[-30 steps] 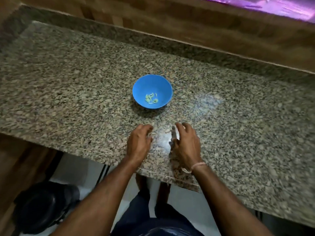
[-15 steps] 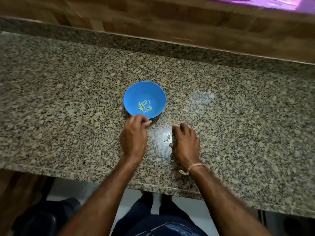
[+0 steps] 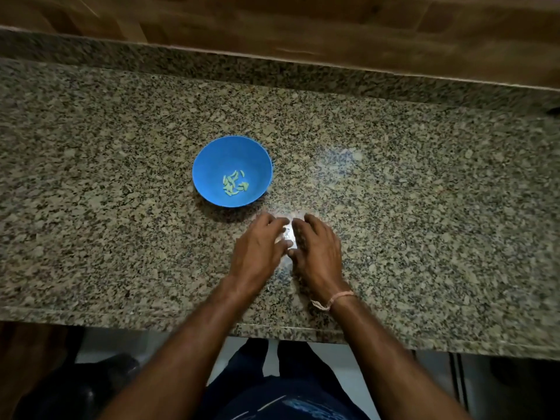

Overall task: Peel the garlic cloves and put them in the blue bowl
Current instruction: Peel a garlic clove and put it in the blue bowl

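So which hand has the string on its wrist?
The right hand: a pale pink string circles its wrist, while the left hand has a bare wrist.

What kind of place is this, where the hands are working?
Probably a home kitchen: a speckled granite countertop, wood-look wall behind it, and a blue bowl holding peeled garlic cloves.

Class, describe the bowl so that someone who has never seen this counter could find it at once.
Start at the speckled granite counter below the wooden wall. Near its middle, just beyond the person's left hand, stands a round bowl. It is the only bright blue thing there, with a few pale peeled garlic cloves at its bottom.
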